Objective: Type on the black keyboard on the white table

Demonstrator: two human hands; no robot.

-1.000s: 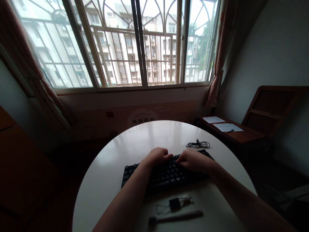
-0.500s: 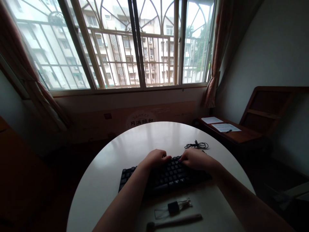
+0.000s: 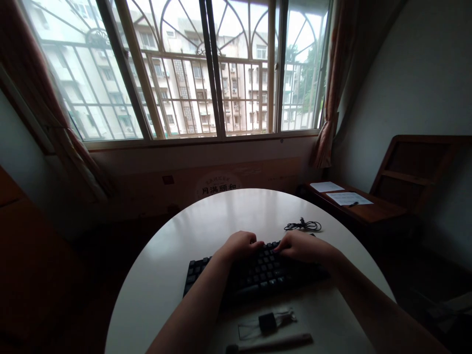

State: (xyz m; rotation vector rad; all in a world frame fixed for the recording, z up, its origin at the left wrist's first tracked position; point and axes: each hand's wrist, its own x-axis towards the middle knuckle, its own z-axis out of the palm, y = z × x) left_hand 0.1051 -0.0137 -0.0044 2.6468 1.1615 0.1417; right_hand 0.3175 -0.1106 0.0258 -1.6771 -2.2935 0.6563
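A black keyboard (image 3: 269, 268) lies on the round white table, partly covered by my forearms. At its back edge, left of the middle, my left hand (image 3: 241, 245) is closed with curled fingers, its thumb over the top keys. My right hand (image 3: 304, 246) grips the back edge farther right, thumb pressed on the keys near the left thumb. The fingertips of both hands are hidden. In front of the keyboard lie a wire keycap puller (image 3: 267, 323) with a black middle and a brush (image 3: 273, 342) with a long handle.
A coiled black cable (image 3: 303, 225) rests behind my right hand on the white table (image 3: 147, 275). To the right, a wooden chair (image 3: 383, 211) holds paper sheets (image 3: 348, 198) and a pen (image 3: 353, 204). Barred windows and curtains stand beyond the table.
The whole view has shifted slightly, so everything sits a little lower and to the right. Both hands stay at the same place on the keyboard, with no clear movement of the fingers.
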